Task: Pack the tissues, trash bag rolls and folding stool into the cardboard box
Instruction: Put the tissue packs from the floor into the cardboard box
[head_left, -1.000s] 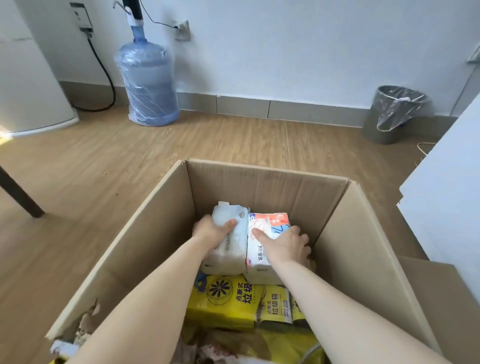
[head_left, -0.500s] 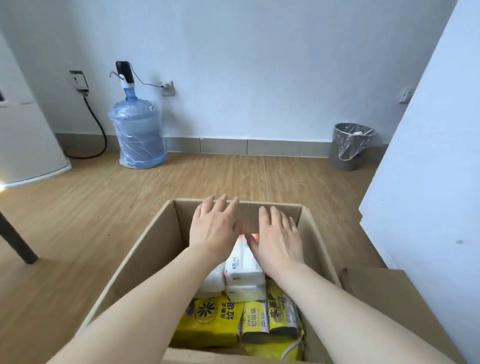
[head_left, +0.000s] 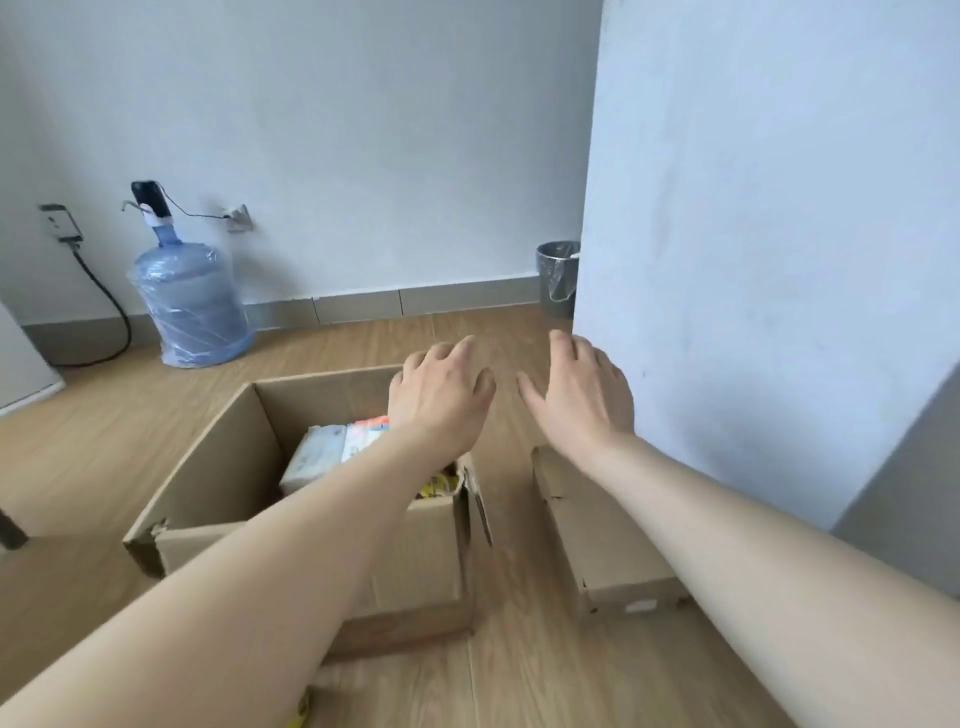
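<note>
Hands (head_left: 509, 400) lifted clear above boxed tissues (head_left: 332, 452).

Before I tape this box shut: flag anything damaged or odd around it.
The cardboard box has a ragged, torn edge at its near left corner, and its right flap hangs down outside, tilted. A flattened piece of cardboard lies on the floor to its right. Tissue packs sit neatly inside. No spill is visible.

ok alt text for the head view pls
Two bare hands, left and right, hover open and empty above an open brown cardboard box on a wood floor. Two white tissue packs lie inside it; a blue water jug stands by the wall.
</note>
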